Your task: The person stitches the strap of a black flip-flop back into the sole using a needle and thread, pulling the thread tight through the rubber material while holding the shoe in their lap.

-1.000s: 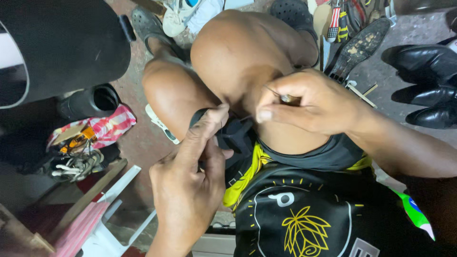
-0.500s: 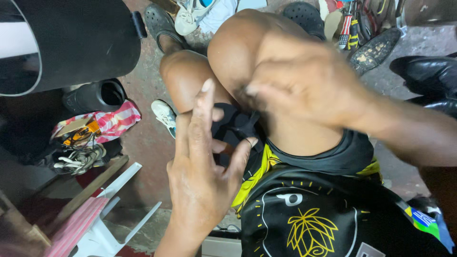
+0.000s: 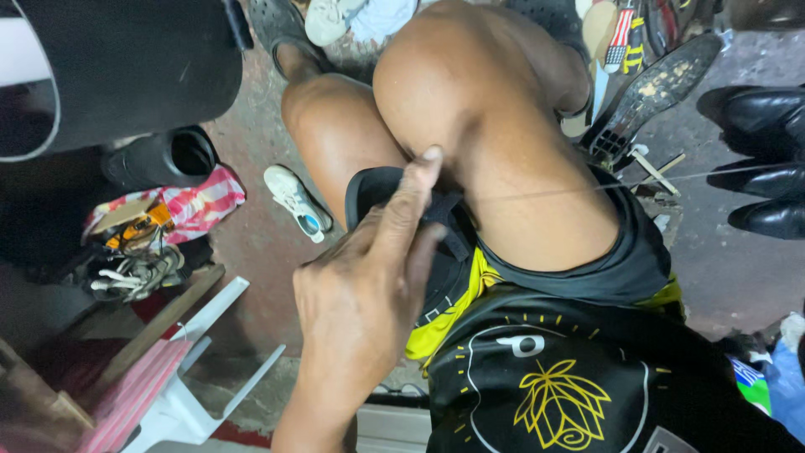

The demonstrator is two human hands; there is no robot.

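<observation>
One hand [image 3: 369, 294] shows, and one black sandal [image 3: 419, 226] lies under its fingers [image 3: 411, 197]. One thread [image 3: 604, 186] runs right of them. Left of them lies one white sneaker [image 3: 293, 201]; far right, three black shoes [image 3: 767, 168].

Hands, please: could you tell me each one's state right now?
Left hand: fingers pressing the black sandal against the knee.
Right hand: out of view.

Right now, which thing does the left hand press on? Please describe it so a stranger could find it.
Start at the person's two bare knees. Between them sits a black sandal, pinned by the left hand. A thin taut thread runs from it toward the right, unlike the white sneaker lying loose on the floor.
</observation>
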